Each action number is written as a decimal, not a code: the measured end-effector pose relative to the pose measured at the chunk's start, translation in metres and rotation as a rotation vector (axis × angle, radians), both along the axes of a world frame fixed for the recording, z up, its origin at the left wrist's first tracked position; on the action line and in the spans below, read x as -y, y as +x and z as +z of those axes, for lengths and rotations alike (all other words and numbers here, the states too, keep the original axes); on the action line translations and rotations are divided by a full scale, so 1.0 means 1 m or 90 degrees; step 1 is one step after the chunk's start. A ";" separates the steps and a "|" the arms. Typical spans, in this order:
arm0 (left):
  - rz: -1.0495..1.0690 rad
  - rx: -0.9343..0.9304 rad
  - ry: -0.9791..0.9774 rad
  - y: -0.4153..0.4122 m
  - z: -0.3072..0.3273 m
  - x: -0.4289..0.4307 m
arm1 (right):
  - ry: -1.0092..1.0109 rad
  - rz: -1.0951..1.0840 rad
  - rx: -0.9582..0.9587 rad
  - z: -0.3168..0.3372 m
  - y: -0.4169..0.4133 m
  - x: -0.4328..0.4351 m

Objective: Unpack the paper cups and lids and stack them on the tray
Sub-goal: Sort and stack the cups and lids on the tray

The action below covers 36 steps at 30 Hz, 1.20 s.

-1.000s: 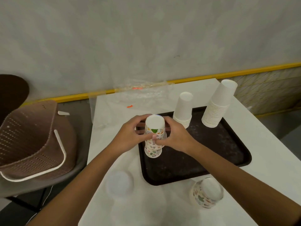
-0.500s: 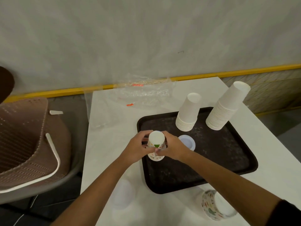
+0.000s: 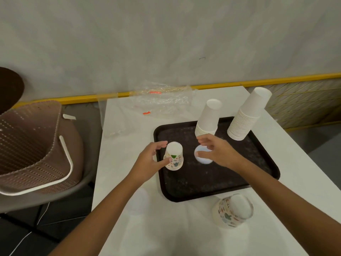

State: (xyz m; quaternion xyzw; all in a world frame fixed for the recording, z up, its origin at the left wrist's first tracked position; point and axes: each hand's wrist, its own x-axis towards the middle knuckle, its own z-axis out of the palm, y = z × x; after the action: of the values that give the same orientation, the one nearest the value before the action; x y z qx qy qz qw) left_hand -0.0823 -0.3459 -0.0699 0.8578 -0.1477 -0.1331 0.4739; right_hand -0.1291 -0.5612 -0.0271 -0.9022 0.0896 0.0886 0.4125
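printed cups [image 3: 173,156] stand inverted at the left edge of the tray [image 3: 203,187], mid-frame; your left hand [image 3: 151,161] sits loosely open beside them, thumb touching. your right hand [image 3: 218,153], fingers spread and empty, hovers over the lid [image 3: 201,159]; the loose printed stack [image 3: 232,212], lower right, lies nearer it.

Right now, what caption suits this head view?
Upturned printed cup on the tray, flanked by left hand and right hand, near a white lid, short cup stack and tall cup stack.

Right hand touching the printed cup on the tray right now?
Apart. Head view shows bare tray between the right hand and the printed cup.
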 end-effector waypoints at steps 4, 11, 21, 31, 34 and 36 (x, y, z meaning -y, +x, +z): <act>-0.047 -0.023 -0.017 -0.031 0.002 0.002 | 0.004 -0.026 0.039 0.009 -0.048 0.022; -0.103 -0.102 -0.027 -0.081 -0.002 0.025 | 0.059 -0.064 0.019 0.000 -0.120 0.063; -0.191 -0.141 0.022 -0.128 -0.018 0.072 | -0.016 0.108 -0.104 -0.047 -0.147 0.064; -0.127 -0.132 0.002 -0.147 -0.019 0.107 | 0.104 0.155 -0.064 -0.055 -0.148 0.066; -0.110 -0.139 -0.014 -0.149 -0.017 0.108 | 0.065 0.155 -0.029 -0.059 -0.145 0.064; -0.105 -0.136 -0.022 -0.149 -0.013 0.107 | 0.009 0.140 -0.015 -0.058 -0.142 0.060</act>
State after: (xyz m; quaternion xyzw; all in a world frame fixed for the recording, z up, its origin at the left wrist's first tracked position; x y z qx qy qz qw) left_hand -0.2315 -0.4526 -0.0833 0.8154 -0.1690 -0.2596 0.4891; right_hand -0.2716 -0.6214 -0.0848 -0.9025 -0.0054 0.1442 0.4057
